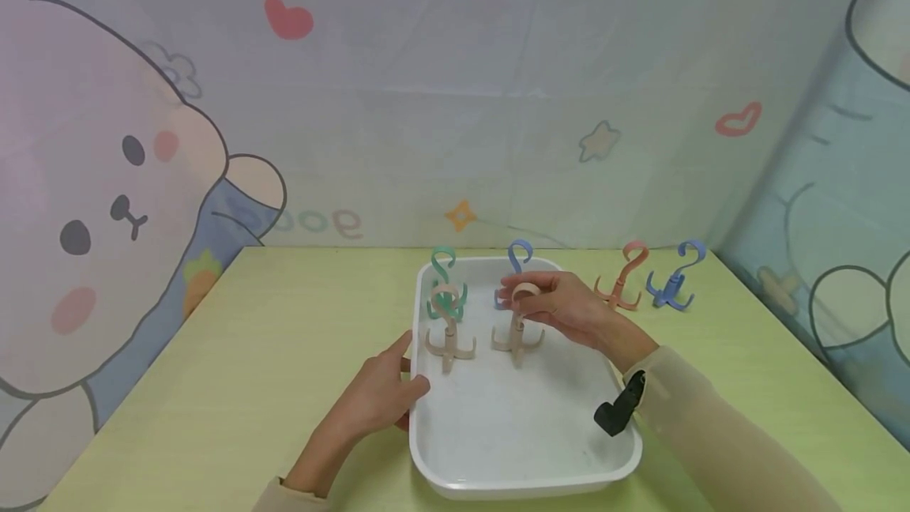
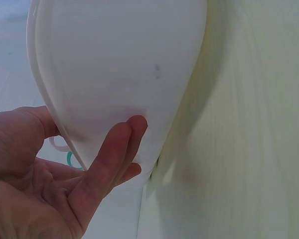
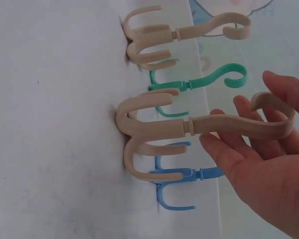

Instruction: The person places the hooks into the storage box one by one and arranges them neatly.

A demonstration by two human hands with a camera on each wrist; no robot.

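Note:
My left hand grips the left rim of a white tray, its thumb over the rim and its fingers against the outer wall. The left wrist view shows those fingers along the side. Over the tray, my right hand holds a beige four-pronged hanger hook by its stem, between thumb and fingers. That hook stands upright, prongs down at the tray floor. To its left stands another beige hook. Behind them in the tray are a green hook and a blue hook, partly hidden.
Outside the tray, a red hook and another blue hook stand on the yellow-green table at the back right. A printed cloth hangs behind the table's far edge. My right wrist carries a black strap device.

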